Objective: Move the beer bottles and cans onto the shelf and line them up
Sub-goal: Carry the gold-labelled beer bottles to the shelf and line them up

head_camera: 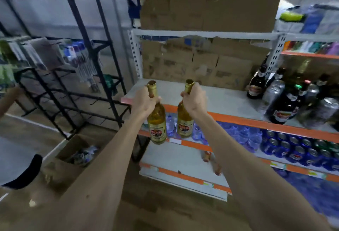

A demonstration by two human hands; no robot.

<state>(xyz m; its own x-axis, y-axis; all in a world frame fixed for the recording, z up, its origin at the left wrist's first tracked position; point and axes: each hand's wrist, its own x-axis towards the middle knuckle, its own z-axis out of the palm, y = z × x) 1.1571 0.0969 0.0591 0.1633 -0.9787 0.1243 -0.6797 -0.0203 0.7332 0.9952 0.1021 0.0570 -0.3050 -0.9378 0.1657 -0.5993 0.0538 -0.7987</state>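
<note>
You're holding two golden-amber bottles [157, 119] wearing gold foil and red-marked labels against the orange-edged grey shelf [229, 102].

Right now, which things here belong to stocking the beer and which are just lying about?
Part of the job:
left bottle
right bottle
shelf
dark bottles and cans already shelved

Just lying about:
black wire rack
cardboard backing
blue cans
water bottles

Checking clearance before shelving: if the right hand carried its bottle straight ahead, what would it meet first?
Likely nothing at once: the right hand and its golden beer bottle face a bare stretch of shelf. Beyond stands the cardboard backing, though depth is unclear.
</note>
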